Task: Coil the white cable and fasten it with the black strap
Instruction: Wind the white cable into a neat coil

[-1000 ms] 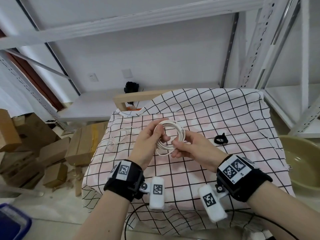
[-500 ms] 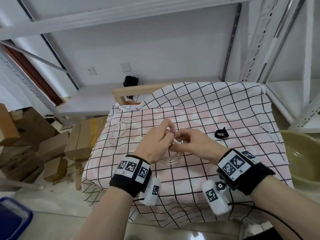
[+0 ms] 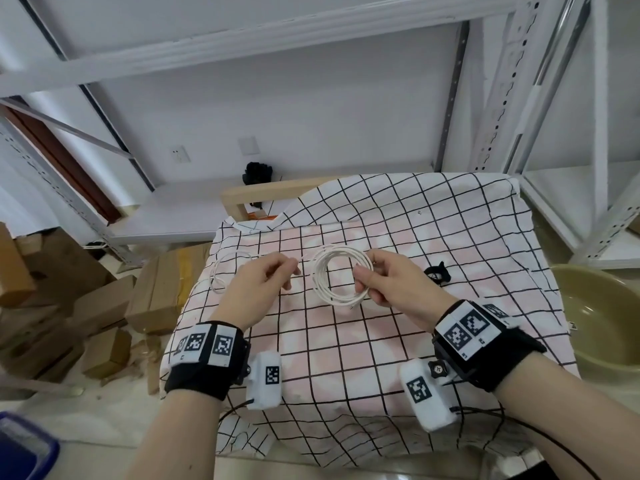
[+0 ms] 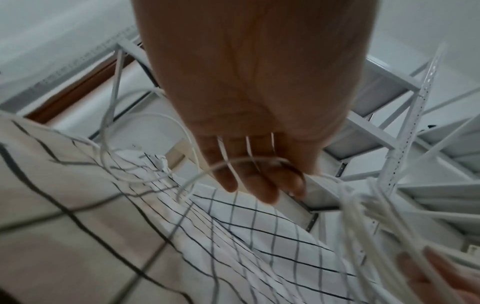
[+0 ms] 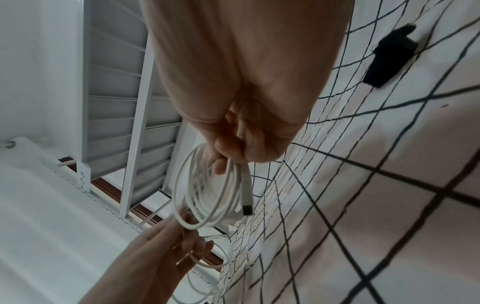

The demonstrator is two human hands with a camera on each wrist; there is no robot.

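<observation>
The white cable (image 3: 341,278) is partly wound into a round coil above the checked cloth. My right hand (image 3: 363,275) grips the coil's right side, fingers curled round the bundled loops (image 5: 207,185), and a plug end (image 5: 246,203) hangs beside them. My left hand (image 3: 292,275) pinches the loose strand just left of the coil; that strand crosses its fingers (image 4: 259,181). The rest of the cable lies in slack loops (image 3: 221,271) on the cloth to the left. The black strap (image 3: 437,273) lies curled on the cloth right of my right hand, also in the right wrist view (image 5: 387,57).
A pink and white checked cloth (image 3: 381,358) covers the small table. Cardboard boxes (image 3: 69,289) are stacked on the floor at left, and a tan basin (image 3: 606,317) stands at right. White metal shelving (image 3: 554,133) rises behind and to the right.
My hands were together at the coil. My left hand has since moved left along the loose strand, and the coil stays in my right hand.
</observation>
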